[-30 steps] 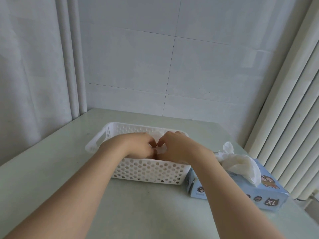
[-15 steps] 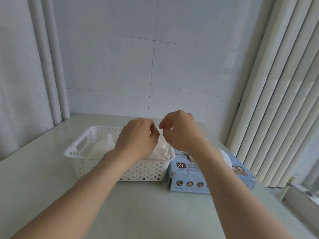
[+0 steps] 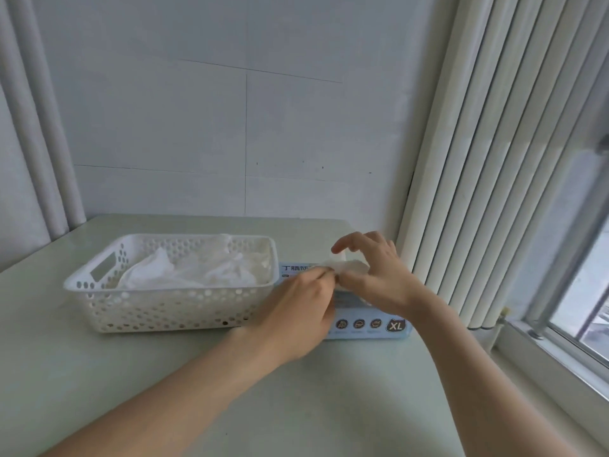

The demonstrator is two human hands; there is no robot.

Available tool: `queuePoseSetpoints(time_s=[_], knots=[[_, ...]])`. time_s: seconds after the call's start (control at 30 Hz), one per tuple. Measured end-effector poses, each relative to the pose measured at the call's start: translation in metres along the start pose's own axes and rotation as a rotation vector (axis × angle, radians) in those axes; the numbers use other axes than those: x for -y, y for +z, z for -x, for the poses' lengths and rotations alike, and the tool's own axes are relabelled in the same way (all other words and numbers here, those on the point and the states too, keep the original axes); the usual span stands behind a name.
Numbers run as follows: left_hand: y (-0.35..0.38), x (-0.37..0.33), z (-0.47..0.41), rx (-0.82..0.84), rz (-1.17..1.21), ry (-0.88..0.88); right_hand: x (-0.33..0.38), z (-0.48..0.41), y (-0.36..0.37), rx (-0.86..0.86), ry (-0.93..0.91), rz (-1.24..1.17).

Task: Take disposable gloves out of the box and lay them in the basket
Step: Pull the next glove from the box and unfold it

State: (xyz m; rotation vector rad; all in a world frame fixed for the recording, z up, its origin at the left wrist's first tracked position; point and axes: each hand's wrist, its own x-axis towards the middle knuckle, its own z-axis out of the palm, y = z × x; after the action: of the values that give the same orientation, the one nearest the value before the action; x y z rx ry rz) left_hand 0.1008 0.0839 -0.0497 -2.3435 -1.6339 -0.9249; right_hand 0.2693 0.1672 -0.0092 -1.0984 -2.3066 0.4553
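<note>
Several gloves [image 3: 197,273] already lay crumpled in the basket [image 3: 164,313], left of centre on the surface [image 3: 148,397], so the job looked well under way, though how many the box [image 3: 372,326] had left could not be told. Both hands were over that box, which sat just beside the basket's right end, mid-frame. The left hand [image 3: 296,311] had its fingers [image 3: 313,282] curled, pinching the near edge of a white glove [image 3: 351,266] on top of the box. The right hand [image 3: 379,280] gripped the same glove between thumb and bent fingers, forefinger lifted clear. By my reading that glove was only partly out and not yet in the basket: it had to be pulled free, carried left and laid down. Nothing stood between box and basket. Blinds [image 3: 478,159] hung close at the right, with a window [image 3: 586,291] at the far right edge and a pale wall [image 3: 197,127] behind. None of them looked likely to hinder so short a move.
</note>
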Motion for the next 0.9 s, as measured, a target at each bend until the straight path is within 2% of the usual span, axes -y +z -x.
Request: queuePoseSetpoints(time_s=[0.1, 0.17, 0.3, 0.43, 0.53, 0.63, 0.77, 0.9], knots=[[0.004, -0.001, -0.002, 0.016, 0.014, -0.095, -0.013, 0.007, 0.002, 0.058, -0.031, 0.018], [0.007, -0.001, -0.004, -0.003, 0.012, -0.129, -0.022, 0.008, 0.002, 0.039, -0.03, -0.003], [0.009, -0.004, -0.015, -0.021, -0.021, -0.185, -0.031, 0.005, 0.006, -0.198, -0.052, -0.118], [0.005, -0.012, -0.037, -0.033, -0.086, -0.281, -0.03, 0.001, 0.012, -0.399, -0.082, -0.111], [0.002, -0.015, -0.049, -0.08, -0.075, -0.364, -0.027, 0.002, 0.013, -0.546, -0.017, -0.092], [0.007, -0.018, -0.053, -0.17, -0.051, -0.417, -0.025, 0.002, 0.008, -0.529, 0.054, -0.093], [0.018, -0.012, -0.047, -0.266, -0.028, -0.408, -0.02, 0.006, 0.003, -0.424, 0.058, -0.239], [0.025, -0.004, -0.036, -0.4, 0.013, -0.291, -0.02, 0.004, 0.003, -0.443, 0.087, -0.439]])
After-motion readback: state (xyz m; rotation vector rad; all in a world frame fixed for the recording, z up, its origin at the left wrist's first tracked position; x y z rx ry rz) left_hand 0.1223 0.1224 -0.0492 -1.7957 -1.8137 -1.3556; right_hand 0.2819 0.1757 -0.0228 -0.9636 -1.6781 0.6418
